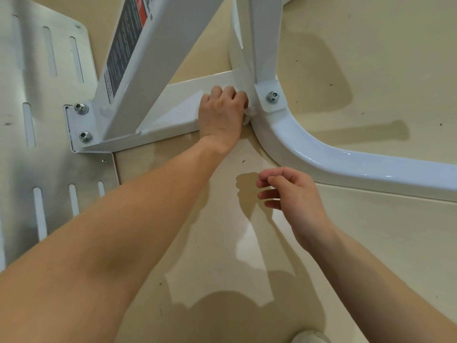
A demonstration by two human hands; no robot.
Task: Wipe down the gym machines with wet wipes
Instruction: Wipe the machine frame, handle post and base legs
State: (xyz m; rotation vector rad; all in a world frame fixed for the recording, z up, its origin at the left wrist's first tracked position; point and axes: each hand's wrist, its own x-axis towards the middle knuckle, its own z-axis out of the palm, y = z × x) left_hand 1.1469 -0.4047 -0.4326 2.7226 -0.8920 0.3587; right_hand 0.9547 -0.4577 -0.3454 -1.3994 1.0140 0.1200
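- My left hand [222, 115] sits low on the white machine frame, fingers curled tight round a wet wipe [248, 115]. Only a small white wad shows past my knuckles, so I judge it bunched rather than folded flat, though I can't be sure.
- That grip is pressed into the corner where the flat crossbar [178, 105] meets the curved base tube [309, 149], just beside the bracket and its bolt [272, 97].
- My right hand [294, 194] hovers above the floor [371, 58], apart from the frame, fingers loosely curled with nothing in them.
- To do this corner well, I think I should press an edge of the wipe right into the seam, then drag outward along the crossbar. That way grime comes out of the joint instead of packing in.
- The bolt head and bracket lip probably trap dust, so a twist of the wipe around them would serve better than a flat pass.
- The tube's rounded top calls for wrapping the wipe over it and sliding along the bend.
- My free right hand could brace on the tube for firmer pressure.
- The slanted post [168, 45] with its printed label [126, 38] and the slotted steel plate [37, 149] look within reach from here. I'd go gently over the label's edges.
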